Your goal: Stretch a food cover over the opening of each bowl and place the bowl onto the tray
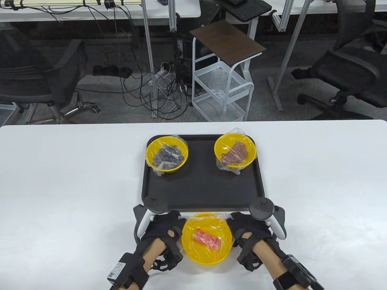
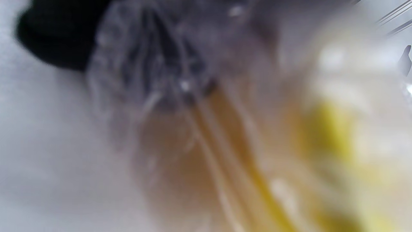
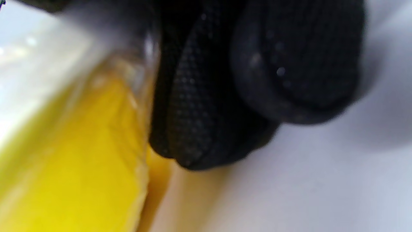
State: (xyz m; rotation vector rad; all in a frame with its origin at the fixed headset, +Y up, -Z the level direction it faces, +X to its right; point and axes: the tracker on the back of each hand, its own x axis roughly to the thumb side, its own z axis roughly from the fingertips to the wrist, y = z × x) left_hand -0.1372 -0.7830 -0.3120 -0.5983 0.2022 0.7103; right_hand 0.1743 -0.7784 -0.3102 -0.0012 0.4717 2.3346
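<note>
A yellow bowl [image 1: 207, 241] with pink-red food sits on the white table just in front of the black tray [image 1: 202, 190]. A clear plastic food cover [image 1: 211, 225] lies over the bowl's far part. My left hand [image 1: 169, 229] grips the bowl's left rim and cover, my right hand [image 1: 242, 228] grips the right rim. The left wrist view is blurred: crumpled cover [image 2: 167, 64] against the yellow bowl [image 2: 325, 135]. In the right wrist view curled fingers [image 3: 257, 80] press on the bowl [image 3: 80, 154]. Two covered yellow bowls stand on the tray: one with dark pieces [image 1: 167, 154], one with brown food [image 1: 235, 150].
The tray's middle and front show bare black surface. White table [image 1: 60, 196] extends on both sides. Beyond the far edge stand a white wire cart [image 1: 223, 90], office chairs and cables on the floor.
</note>
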